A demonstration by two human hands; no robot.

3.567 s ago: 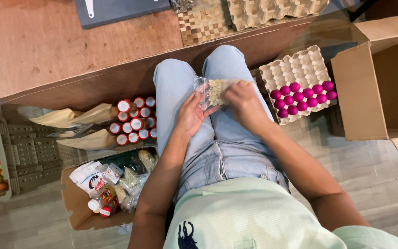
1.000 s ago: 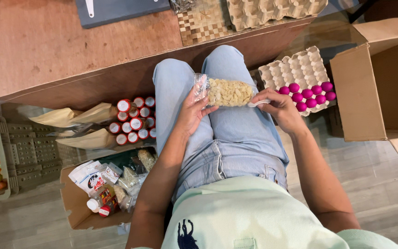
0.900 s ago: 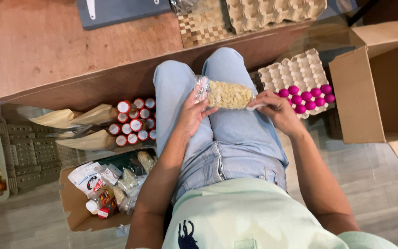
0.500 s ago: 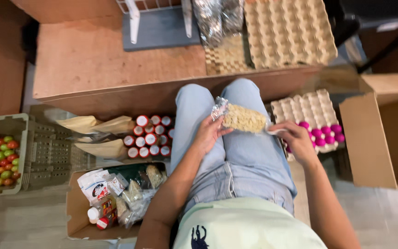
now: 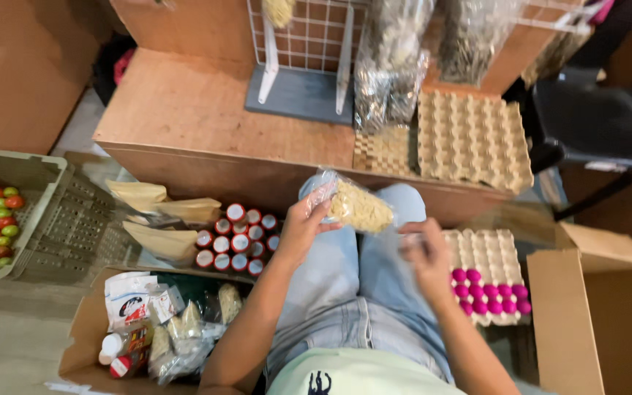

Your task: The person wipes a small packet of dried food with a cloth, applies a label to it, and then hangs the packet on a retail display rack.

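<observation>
The left hand (image 5: 303,232) grips a clear plastic bag of pale yellow pasta (image 5: 354,207) by its left end, fingers wrapped round the crinkled top, and holds it above the knees just near the front edge of the wooden counter (image 5: 192,117). The right hand (image 5: 427,256) is just right of the bag and apart from it, fingers loosely curled; it is blurred, and I cannot tell whether it pinches anything. On the floor to the right lies an egg tray (image 5: 488,272) with pink eggs (image 5: 490,292) in its near rows, beside an open cardboard box (image 5: 597,314). To the left of the legs stand red-lidded jars (image 5: 234,238) and brown paper pouches (image 5: 159,219), with a green crate of tomatoes (image 5: 20,212) further left. Nearer, a cardboard box of packets (image 5: 155,322) sits by the left arm. On the counter rest empty egg trays (image 5: 473,139) and a white wire rack (image 5: 305,51).
</observation>
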